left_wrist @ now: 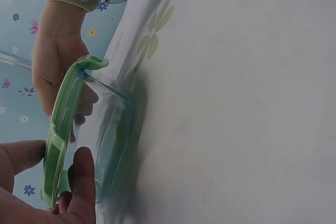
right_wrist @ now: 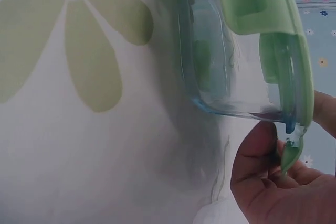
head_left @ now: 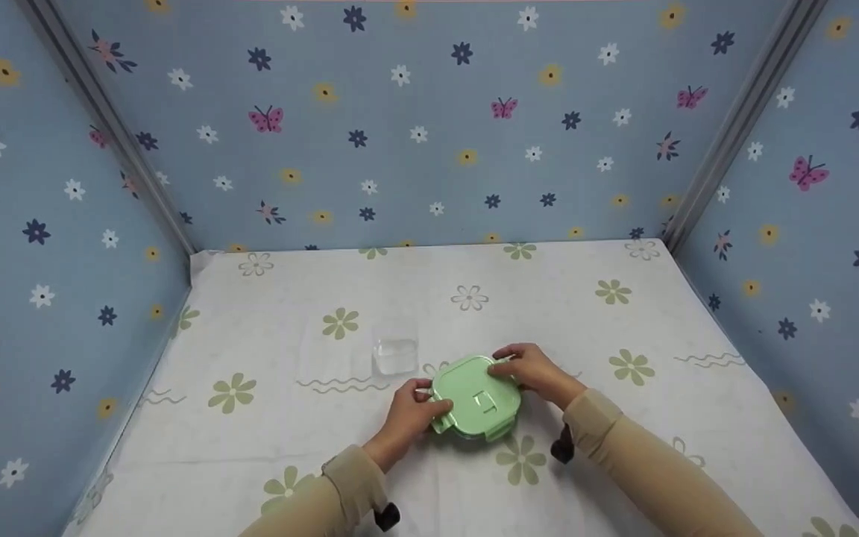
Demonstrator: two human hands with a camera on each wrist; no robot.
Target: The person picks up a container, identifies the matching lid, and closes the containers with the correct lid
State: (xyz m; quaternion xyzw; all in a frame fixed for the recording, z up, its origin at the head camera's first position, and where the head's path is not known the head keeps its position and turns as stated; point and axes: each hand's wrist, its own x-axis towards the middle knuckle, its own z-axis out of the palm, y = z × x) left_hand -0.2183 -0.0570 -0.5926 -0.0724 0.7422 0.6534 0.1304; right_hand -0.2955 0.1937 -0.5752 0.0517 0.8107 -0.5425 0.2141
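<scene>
A clear food container with a light green lid (head_left: 467, 391) is between my two hands over the cloth. My left hand (head_left: 408, 414) grips its left side, thumb on top of the lid. In the left wrist view, the fingers (left_wrist: 83, 177) curl under the rim of the green lid (left_wrist: 62, 114), against the clear body (left_wrist: 116, 135). My right hand (head_left: 537, 371) holds the far right corner, its thumb also on the lid. One green side flap (right_wrist: 292, 156) sticks outward by the right hand in the right wrist view.
A small clear box (head_left: 396, 356) stands on the white flowered tablecloth (head_left: 265, 432), left of and behind the container. Blue flowered panels (head_left: 414, 164) enclose the table at the back and both sides, with grey posts (head_left: 743, 119) at the corners.
</scene>
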